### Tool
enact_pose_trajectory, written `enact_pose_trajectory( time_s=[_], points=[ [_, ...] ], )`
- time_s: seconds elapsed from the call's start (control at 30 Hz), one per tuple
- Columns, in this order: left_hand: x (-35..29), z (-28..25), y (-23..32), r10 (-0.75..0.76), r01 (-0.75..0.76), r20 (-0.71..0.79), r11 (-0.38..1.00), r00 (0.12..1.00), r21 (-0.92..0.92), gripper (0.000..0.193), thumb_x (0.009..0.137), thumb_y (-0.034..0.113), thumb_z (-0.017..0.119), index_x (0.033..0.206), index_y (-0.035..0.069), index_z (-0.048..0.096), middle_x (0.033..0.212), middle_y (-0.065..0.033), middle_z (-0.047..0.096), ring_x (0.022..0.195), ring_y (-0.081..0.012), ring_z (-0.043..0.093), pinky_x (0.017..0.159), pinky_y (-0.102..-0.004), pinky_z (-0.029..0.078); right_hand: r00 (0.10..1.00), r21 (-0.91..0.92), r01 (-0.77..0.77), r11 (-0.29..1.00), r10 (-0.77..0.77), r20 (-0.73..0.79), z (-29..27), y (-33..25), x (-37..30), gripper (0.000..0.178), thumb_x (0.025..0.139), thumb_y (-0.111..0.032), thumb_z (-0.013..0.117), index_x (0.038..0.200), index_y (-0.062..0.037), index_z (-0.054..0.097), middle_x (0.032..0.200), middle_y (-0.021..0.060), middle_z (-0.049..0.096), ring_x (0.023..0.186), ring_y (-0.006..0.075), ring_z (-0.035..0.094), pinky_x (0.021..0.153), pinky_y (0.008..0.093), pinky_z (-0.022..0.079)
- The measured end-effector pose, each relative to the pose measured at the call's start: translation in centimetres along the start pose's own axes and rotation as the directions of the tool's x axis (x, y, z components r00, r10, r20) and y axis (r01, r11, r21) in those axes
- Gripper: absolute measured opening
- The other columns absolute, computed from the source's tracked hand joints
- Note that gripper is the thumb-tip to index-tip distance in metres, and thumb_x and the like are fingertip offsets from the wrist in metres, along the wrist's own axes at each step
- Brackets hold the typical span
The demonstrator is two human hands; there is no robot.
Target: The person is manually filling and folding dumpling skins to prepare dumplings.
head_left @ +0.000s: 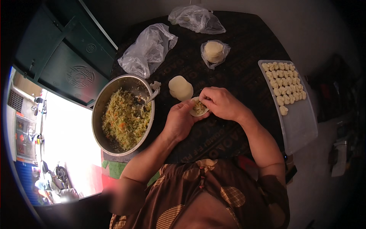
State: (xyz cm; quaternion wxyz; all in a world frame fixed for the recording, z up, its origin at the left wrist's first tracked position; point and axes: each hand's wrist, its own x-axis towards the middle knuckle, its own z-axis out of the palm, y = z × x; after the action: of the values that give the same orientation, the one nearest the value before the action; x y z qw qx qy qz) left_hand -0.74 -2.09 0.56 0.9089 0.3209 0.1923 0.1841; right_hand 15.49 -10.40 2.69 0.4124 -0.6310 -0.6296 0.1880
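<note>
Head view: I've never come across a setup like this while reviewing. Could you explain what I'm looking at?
There is no machine, only a person's bare hands, seen from a camera worn on the head and looking down; its wide lens bends straight edges. The left hand holds a round dough wrapper with chopped filling on it, while the right hand pinches its edge. On the dark table are a metal bowl of filling with a spoon, a stack of wrappers, plastic bags, and, at right, a tray with rows of dumplings.
</note>
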Motion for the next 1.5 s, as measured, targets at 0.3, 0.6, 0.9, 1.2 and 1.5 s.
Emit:
enact_pose_trajectory(
  time_s=[0.3,0.6,0.9,1.2,1.5],
  points=[
    [0.2,-0.3,-0.1,0.023,-0.025,0.019,0.995,1.000,0.095,0.026,0.097,0.009,0.047,0.113,-0.009,0.056,0.109,-0.0153,0.063,0.098,-0.0238,0.063,0.089,-0.0395,0.054,1.000,-0.007,0.006,1.000,-0.007,-0.023,0.0,0.1,0.1,0.004,0.082,-0.003,0.060,0.085,0.0006,0.058,0.079,0.0130,0.061,0.071,0.0254,0.062,0.064,0.0338,0.048],
    [0.1,-0.2,0.2,-0.008,0.006,0.030,0.997,1.000,0.083,0.030,0.097,0.014,0.045,0.113,-0.010,0.054,0.114,-0.0175,0.061,0.102,-0.0260,0.062,0.092,-0.0408,0.053,0.999,-0.010,0.023,1.000,-0.024,-0.022,-0.1,0.0,0.2,0.004,0.083,-0.002,0.058,0.087,0.0006,0.057,0.083,0.0141,0.062,0.078,0.0294,0.062,0.068,0.0357,0.049],
    [0.3,-0.1,0.2,-0.013,0.012,0.029,1.000,1.000,0.024,0.040,0.095,0.019,0.033,0.117,-0.011,0.048,0.119,-0.0210,0.056,0.106,-0.0325,0.059,0.091,-0.0456,0.052,0.998,-0.007,0.054,0.999,-0.054,-0.030,-0.2,-0.2,0.2,0.005,0.083,-0.002,0.058,0.088,0.0004,0.058,0.085,0.0143,0.061,0.081,0.0308,0.061,0.071,0.0372,0.049],
    [0.2,0.5,0.7,-0.010,0.012,0.037,0.998,0.999,-0.056,0.053,0.097,0.035,0.029,0.122,-0.010,0.044,0.123,-0.0203,0.054,0.113,-0.0317,0.055,0.097,-0.0484,0.046,0.991,-0.025,0.115,0.993,-0.117,-0.063,-0.1,0.0,0.3,0.005,0.082,-0.002,0.059,0.087,0.0003,0.059,0.085,0.0131,0.060,0.083,0.0307,0.059,0.072,0.0368,0.048],
    [0.4,-0.8,0.1,-0.019,0.046,0.159,0.986,0.987,-0.163,0.079,0.093,0.060,0.029,0.132,-0.007,0.040,0.129,-0.0163,0.052,0.120,-0.0274,0.050,0.103,-0.0423,0.037,0.913,-0.185,0.384,0.905,-0.402,-0.072,0.9,-1.9,0.1,0.012,0.073,-0.001,0.066,0.083,-0.0051,0.060,0.082,0.0072,0.053,0.081,0.0261,0.052,0.071,0.0349,0.046]
  ],
)
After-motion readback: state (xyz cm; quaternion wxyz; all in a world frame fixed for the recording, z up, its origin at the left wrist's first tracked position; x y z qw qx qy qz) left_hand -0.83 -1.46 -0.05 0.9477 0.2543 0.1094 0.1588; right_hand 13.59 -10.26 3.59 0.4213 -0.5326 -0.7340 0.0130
